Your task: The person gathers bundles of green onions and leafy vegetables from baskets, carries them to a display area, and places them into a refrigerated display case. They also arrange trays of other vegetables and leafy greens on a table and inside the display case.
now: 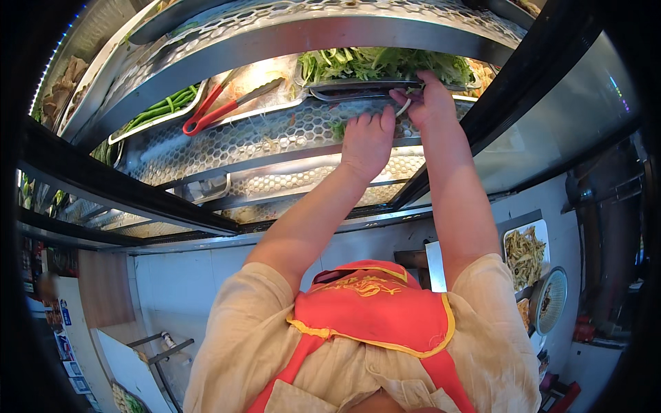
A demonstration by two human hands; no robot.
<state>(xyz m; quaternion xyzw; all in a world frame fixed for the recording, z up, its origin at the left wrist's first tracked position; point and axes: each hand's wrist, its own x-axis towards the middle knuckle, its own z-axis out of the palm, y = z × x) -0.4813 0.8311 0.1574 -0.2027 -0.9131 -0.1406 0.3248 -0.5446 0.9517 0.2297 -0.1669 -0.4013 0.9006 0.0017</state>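
My left hand [367, 144] is curled over the perforated metal shelf [289, 137] of a display cabinet. A frilly green leaf [338, 130] pokes out on its left side, and a pale stem [404, 107] sticks out on its right. These look like one piece of leafy green, though my fingers hide the middle. My right hand [433, 103] pinches the upper end of the stem, with bits of green between its fingers. Its fingertips reach the front rim of a metal tray [366, 84] heaped with frilly leafy greens [377, 63].
Red-handled tongs [217, 113] rest across a white tray left of the greens. Long green vegetables [165, 108] fill another tray. A metal shelf edge [330, 32] crosses above my hands; a black door frame [526, 82] slants at the right. Food trays [546, 248] stand below, right.
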